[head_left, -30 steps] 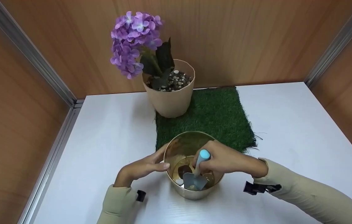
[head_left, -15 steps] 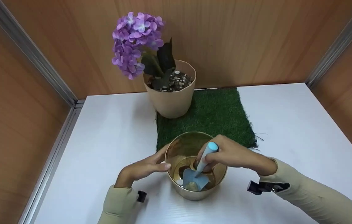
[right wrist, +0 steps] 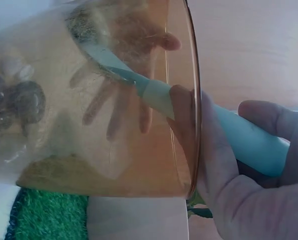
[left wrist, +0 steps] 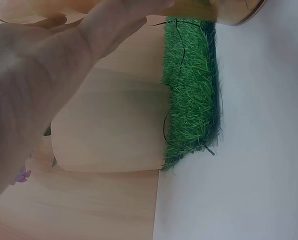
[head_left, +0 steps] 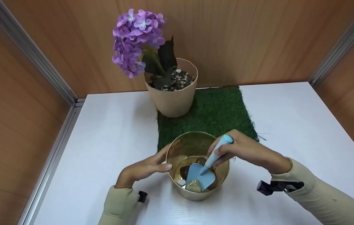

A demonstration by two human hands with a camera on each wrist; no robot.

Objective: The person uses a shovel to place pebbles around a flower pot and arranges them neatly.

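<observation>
A gold-tinted see-through glass bowl (head_left: 192, 195) stands on the table in the head view. My left hand (head_left: 147, 167) rests against its left wall, thumb at the rim; through the glass, in the right wrist view, its fingers look straight and spread. My right hand (head_left: 242, 150) grips the light-blue handle of a small garden trowel (head_left: 201, 175), which slants down into the bowl. A greenish stone (head_left: 194, 186) lies at the trowel's blade tip. Dark stones (right wrist: 24, 97) and a small white pebble (head_left: 181, 182) are at the bottom of the bowl.
Behind the bowl lies a green turf mat (head_left: 220, 109). A beige pot (head_left: 173, 103) with a purple flower (head_left: 136, 40) stands at the mat's back left. Wooden panels (head_left: 242, 40) enclose the white table (head_left: 111, 131) at back and sides.
My right hand has risen and moved right, drawing the trowel up and leaning its handle to the right. The greenish stone shows more clearly at the blade. My left hand stays in place.
</observation>
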